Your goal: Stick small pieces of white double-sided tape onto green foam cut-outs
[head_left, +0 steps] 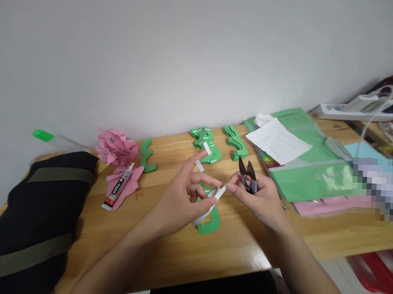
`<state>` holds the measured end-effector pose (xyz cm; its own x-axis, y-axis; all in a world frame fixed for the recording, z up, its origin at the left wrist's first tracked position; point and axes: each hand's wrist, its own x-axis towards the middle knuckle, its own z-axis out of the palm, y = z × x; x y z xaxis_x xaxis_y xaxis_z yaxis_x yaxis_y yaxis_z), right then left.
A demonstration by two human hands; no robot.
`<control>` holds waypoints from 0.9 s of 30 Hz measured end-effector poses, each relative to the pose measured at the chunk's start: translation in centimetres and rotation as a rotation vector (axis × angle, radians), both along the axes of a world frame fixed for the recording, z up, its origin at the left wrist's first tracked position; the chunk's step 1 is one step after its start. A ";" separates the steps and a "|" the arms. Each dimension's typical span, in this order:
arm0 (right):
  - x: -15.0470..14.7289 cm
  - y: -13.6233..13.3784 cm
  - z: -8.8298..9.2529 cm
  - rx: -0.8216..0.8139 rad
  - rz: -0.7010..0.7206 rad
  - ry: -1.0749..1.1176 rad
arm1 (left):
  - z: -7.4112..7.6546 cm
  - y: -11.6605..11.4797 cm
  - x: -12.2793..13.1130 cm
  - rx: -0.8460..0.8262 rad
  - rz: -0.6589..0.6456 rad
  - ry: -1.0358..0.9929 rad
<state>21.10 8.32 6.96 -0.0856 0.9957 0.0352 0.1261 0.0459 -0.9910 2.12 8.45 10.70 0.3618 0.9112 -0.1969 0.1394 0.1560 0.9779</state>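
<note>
My left hand pinches a narrow white tape strip between thumb and a finger. One short white piece clings to its raised index fingertip, and a second white piece sits by the same finger. Dark-bladed thread snips rest in my right hand, blades pointing up and away. Its thumb and index finger are at the strip's far end. Below my left hand lies a curved green paper cutout, partly hidden. Behind are a green cutout stack with white strips and another green stack.
On the left are pink folded paper, a glue tube, a single green cutout and a black item with grey bands. Green paper packs, a white sheet and a power strip lie right.
</note>
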 end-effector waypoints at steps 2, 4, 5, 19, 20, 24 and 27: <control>-0.2 -0.1 0.1 0.041 -0.017 -0.007 | -0.1 0.0 0.0 -0.010 -0.013 -0.013; -0.3 -0.2 0.0 0.067 -0.064 -0.010 | -0.2 0.0 0.0 -0.009 -0.012 -0.043; -0.3 -0.2 -0.2 0.068 -0.101 0.001 | -0.2 0.0 -0.1 -0.014 -0.014 -0.074; 1.3 0.2 -0.4 -0.059 0.289 -0.096 | 0.8 0.6 -0.8 0.046 0.196 -0.224; 1.1 0.2 -0.4 -0.053 0.299 -0.096 | 0.7 0.5 -0.6 0.045 0.189 -0.202; 0.8 0.2 -0.5 -0.053 0.308 -0.083 | 0.6 0.2 -0.2 0.050 0.167 -0.134; 0.7 0.2 -0.4 -0.052 0.309 -0.089 | 0.5 0.2 0.0 0.054 0.157 -0.097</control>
<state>21.84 8.54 6.57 -0.3845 0.9224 -0.0360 0.2004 0.0453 -0.9787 2.11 8.65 11.24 0.2296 0.9662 -0.1175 0.0223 0.1154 0.9931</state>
